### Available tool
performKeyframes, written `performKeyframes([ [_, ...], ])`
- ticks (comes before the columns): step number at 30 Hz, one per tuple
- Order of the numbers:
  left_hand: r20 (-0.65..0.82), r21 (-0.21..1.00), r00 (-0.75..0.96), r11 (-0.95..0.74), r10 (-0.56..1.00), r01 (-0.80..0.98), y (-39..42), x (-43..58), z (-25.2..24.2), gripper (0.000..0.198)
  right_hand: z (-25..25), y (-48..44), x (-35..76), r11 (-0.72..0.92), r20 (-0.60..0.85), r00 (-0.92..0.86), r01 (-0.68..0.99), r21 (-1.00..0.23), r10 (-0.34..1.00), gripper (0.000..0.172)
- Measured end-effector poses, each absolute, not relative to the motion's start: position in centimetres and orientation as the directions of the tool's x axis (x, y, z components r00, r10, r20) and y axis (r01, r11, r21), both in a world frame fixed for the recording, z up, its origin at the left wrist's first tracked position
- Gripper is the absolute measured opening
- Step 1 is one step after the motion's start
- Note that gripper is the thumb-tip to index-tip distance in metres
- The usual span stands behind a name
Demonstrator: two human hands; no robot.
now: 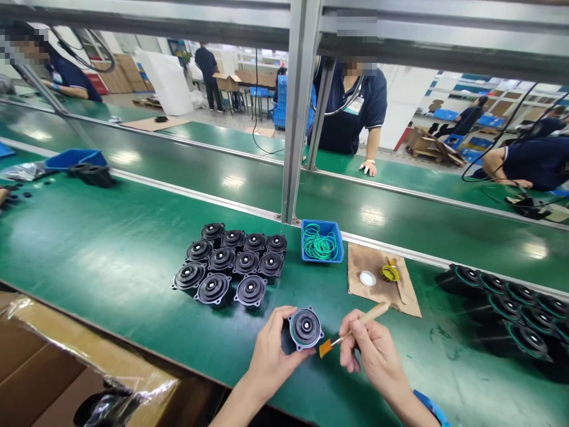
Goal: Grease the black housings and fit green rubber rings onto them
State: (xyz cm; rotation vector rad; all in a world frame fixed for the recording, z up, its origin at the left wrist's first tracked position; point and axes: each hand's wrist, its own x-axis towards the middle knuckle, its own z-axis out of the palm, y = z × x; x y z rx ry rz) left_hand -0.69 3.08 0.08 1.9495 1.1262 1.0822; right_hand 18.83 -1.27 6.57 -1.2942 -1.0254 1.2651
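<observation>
My left hand point(269, 354) is closed around a round black housing point(306, 327) with small lugs on its rim and a pale dot at its centre. Between the fingers of my right hand point(372, 344) is a brush point(376, 312) with a wooden handle. Its orange bristles point left, close to the housing's lower right edge; whether they touch it I cannot tell. Left of my hands stand several similar black housings point(222, 259) in rows. Beyond my hands, a blue bin point(342, 255) holds green rubber rings point(319, 244).
On stained cardboard point(364, 261) sit a small yellow-rimmed pot point(390, 273) and a white disc point(367, 278). More housings, with green rings, stand at right point(527, 339). A metal post point(297, 118) rises behind the bin. An open carton point(146, 379) is at lower left. Several people are across the line.
</observation>
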Motion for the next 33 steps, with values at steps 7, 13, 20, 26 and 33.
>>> performKeyframes([
  [7,0.334,0.819,0.297,-0.431,0.895,0.378,3.1,-0.7,-0.1,0.059,5.7,-0.7,17.5,-0.119,-0.131,0.079,-0.142,-0.983,0.988,0.053],
  [13,0.401,0.79,0.293,-0.489,0.868,0.37,3.2,-0.7,0.1,0.066,5.2,-0.1,18.1,-0.011,-0.011,0.166,0.002,-1.0,0.986,0.053],
  [20,0.388,0.79,0.291,-0.478,0.874,0.383,3.2,-0.7,0.3,0.066,5.2,-0.8,18.1,0.055,0.061,0.078,0.077,-0.996,0.995,0.061],
  [26,0.386,0.796,0.294,-0.477,0.874,0.374,3.2,-0.7,0.3,0.063,4.9,-0.5,18.8,0.129,0.155,0.113,0.21,-0.969,0.981,0.065],
  [33,0.366,0.819,0.28,-0.45,0.887,0.356,3.2,-0.6,0.5,0.059,5.4,-0.6,18.7,0.187,0.2,0.023,0.271,-0.944,0.98,0.066],
])
